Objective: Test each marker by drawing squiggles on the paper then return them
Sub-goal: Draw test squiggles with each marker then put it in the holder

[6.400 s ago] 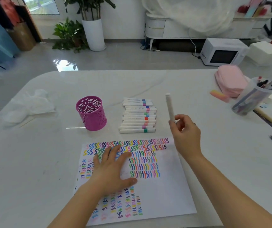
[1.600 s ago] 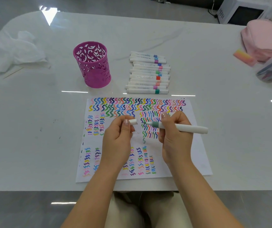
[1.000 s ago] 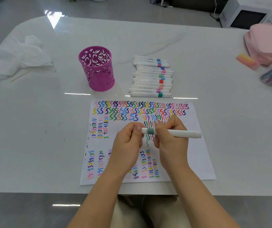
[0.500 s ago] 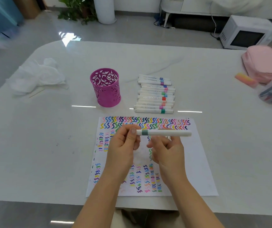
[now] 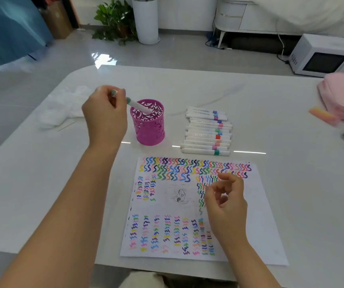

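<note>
Marker [image 5: 138, 105], white with a green band, is pinched at its upper end by the left hand [image 5: 104, 117] and slants down to the right, its lower end at the mouth of the pink openwork cup [image 5: 149, 129]. Right of the cup, a row of capped markers [image 5: 207, 132] lies side by side on the white table [image 5: 302, 183]. Nearer, the paper [image 5: 256, 215] carries rows of coloured squiggles. Above it the right hand [image 5: 226, 206] hovers, fingers loosely curled, grasping nothing. A pink pouch [image 5: 343, 96] sits far right.
</note>
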